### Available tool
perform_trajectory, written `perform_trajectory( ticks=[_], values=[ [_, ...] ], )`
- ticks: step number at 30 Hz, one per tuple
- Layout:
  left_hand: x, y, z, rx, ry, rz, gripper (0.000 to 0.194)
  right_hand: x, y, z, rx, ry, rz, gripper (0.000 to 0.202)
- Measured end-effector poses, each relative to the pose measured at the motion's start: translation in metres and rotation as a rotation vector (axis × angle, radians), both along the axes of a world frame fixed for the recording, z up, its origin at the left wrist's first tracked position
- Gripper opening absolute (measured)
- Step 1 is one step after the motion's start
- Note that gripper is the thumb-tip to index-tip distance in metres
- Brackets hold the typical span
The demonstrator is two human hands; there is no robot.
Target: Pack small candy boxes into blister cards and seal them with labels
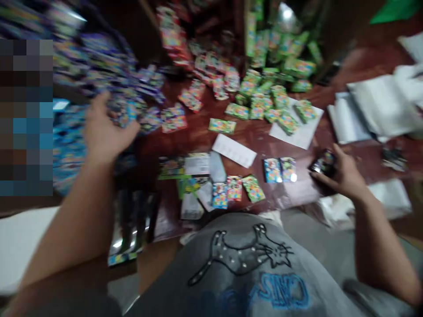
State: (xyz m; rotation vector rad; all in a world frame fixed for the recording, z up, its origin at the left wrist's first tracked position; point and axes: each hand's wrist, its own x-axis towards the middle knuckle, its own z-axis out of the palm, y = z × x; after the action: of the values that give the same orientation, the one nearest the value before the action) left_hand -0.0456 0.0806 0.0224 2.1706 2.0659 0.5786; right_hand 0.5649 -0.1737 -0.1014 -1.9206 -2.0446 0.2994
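Note:
My left hand reaches over the pile of small purple packets on the left. Its thumb and fingers are spread, with packets showing between them; motion blurs this area. On the right, my right hand is closed on a dark shiny packet, just above the table. Left of that packet, a blue packet and a purple-edged packet lie side by side. Nearer my body are another blue packet, a red packet and a green packet in a row.
Piles of red packets and green packets spread from the back of the dark red table. Blue packets lie far left. A white strip sits mid-table. White plastic bags are stacked on the right.

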Motion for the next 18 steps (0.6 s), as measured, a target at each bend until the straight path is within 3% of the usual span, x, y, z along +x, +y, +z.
perform_trajectory(
  ticks=[3, 6, 8, 10, 12, 15, 18],
  values=[
    [0.099, -0.026, -0.016, -0.011, -0.329, -0.31, 0.064, 0.013, -0.004, 0.003, -0.142, 0.129, -0.014, 0.12],
    [0.226, -0.077, -0.034, -0.33, -0.741, -0.559, 0.053, 0.017, -0.006, 0.008, -0.193, 0.158, -0.015, 0.123],
    [0.303, -0.109, -0.049, -0.539, -0.819, -0.664, 0.035, 0.02, -0.009, 0.012, -0.19, 0.13, -0.033, 0.123],
    [0.361, -0.129, -0.065, -0.65, -0.718, -0.747, 0.029, 0.025, -0.013, 0.014, -0.181, 0.132, -0.03, 0.122],
    [0.398, -0.137, -0.075, -0.637, -0.571, -0.785, 0.033, 0.032, -0.016, 0.018, -0.175, 0.149, 0.007, 0.125],
    [0.422, -0.136, -0.08, -0.598, -0.456, -0.855, 0.033, 0.04, -0.021, 0.027, -0.184, 0.043, -0.006, 0.123],
    [0.43, -0.129, -0.082, -0.628, -0.435, -0.866, 0.032, 0.035, -0.023, 0.033, -0.243, -0.149, -0.231, 0.101]
  ],
)
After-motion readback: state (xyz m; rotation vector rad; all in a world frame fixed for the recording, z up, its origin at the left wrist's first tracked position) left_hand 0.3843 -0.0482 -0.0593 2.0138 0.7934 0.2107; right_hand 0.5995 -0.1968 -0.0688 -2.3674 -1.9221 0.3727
